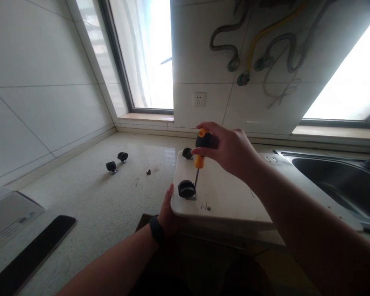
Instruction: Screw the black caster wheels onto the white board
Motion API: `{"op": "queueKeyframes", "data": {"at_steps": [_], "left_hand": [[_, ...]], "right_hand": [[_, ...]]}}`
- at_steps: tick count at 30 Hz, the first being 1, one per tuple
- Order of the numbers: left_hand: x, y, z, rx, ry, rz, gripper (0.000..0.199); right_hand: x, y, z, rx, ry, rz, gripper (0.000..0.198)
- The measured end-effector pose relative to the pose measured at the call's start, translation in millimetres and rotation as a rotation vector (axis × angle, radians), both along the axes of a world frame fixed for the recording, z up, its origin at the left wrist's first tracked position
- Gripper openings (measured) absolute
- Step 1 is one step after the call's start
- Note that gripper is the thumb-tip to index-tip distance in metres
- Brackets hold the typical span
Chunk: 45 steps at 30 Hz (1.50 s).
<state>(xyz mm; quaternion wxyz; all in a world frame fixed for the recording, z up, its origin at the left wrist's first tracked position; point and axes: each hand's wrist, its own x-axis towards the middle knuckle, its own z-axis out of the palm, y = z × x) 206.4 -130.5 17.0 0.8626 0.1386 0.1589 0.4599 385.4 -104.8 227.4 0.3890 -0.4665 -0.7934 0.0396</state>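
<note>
My right hand (228, 146) is closed round the orange and black handle of a screwdriver (200, 161). The shaft slants down to the metal plate of a black caster wheel (186, 189) on a white board (231, 197). The tip's exact seat is hard to make out. My left hand (169, 211), with a dark band at the wrist, grips the board's near left corner; its lower fingers are hidden. Behind the screwdriver, a second caster (187, 153) sits at the board's far left corner. Pen marks and a small hole show near the front edge.
Two loose casters (111, 166) lie on the speckled counter (89, 197) to the left, with a small dark scrap (148, 172) nearby. A white box (12, 218) and a long black object (33, 250) lie at the lower left. A metal sink (336, 181) is at the right.
</note>
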Motion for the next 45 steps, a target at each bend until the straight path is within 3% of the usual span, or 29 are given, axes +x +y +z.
{"op": "queueKeyframes", "data": {"at_steps": [4,7,9,11,13,15,21,27,31,34,38,40,42,45], "left_hand": [[0.4,-0.4,0.2,0.002,0.001,-0.001,0.055],[0.5,-1.5,0.8,0.007,0.013,0.023,0.055],[0.3,-1.6,-0.1,0.003,0.023,0.031,0.055],[-0.1,-1.0,-2.0,-0.001,0.026,0.029,0.055],[-0.6,-0.1,-4.5,0.007,0.02,0.016,0.055],[-0.9,0.7,-6.9,0.02,0.009,0.006,0.054],[0.5,-0.9,-4.6,0.018,0.018,0.024,0.052],[2.3,-2.6,3.6,-0.003,-0.002,0.029,0.05],[2.2,-2.9,2.9,0.012,-0.014,0.02,0.052],[1.9,-2.4,0.3,0.012,0.012,0.035,0.049],[1.6,-1.4,-2.1,0.005,0.018,0.032,0.049],[1.6,-1.6,-1.0,0.012,0.002,0.025,0.05],[1.6,-2.2,1.6,0.011,-0.001,0.019,0.051],[1.4,-2.7,5.1,0.002,0.004,0.012,0.052]], "right_hand": [[-5.8,-3.8,-1.9,0.149,-0.072,-0.131,0.059],[-6.2,-2.9,-0.3,0.143,-0.069,-0.12,0.053],[-2.9,0.0,2.2,0.036,0.018,0.009,0.046],[2.9,4.2,4.8,-0.13,0.153,0.237,0.04],[9.2,8.3,6.9,-0.282,0.255,0.466,0.042],[13.8,11.5,8.7,-0.356,0.278,0.573,0.046],[7.3,11.2,13.2,-0.259,0.158,0.36,0.042],[-5.2,6.0,4.3,0.02,0.173,0.028,0.047],[-3.1,2.7,3.9,0.092,0.06,-0.157,0.045],[2.3,1.9,7.5,0.016,0.01,-0.043,0.042],[9.7,4.6,9.6,-0.229,0.104,0.368,0.046],[11.8,6.9,9.6,-0.325,0.145,0.488,0.054],[11.9,8.6,9.6,-0.362,0.176,0.484,0.053],[8.6,7.7,9.7,-0.306,0.158,0.347,0.045]]}}
